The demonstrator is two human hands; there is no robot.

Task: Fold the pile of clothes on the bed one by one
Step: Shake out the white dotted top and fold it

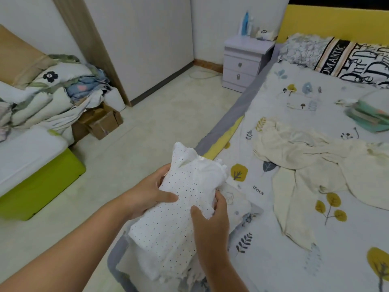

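Now | both hands [147, 194] [210, 216] grip dotted garment [181, 199] | patterned bed [294, 249] | tiled floor [147, 127]

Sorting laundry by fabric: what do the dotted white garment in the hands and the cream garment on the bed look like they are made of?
Dotted white garment: looks like thin, matte woven cotton; it creases softly. Cream garment: seemingly soft matte cotton, limp and heavily wrinkled.

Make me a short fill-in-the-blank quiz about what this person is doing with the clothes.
1. Both hands, left hand and right hand, hold a white garment with small dark ____.
2. The cream garment lies unfolded on the ____.
3. The blue bottle stands on the ____.

Missing words: dots; bed; nightstand
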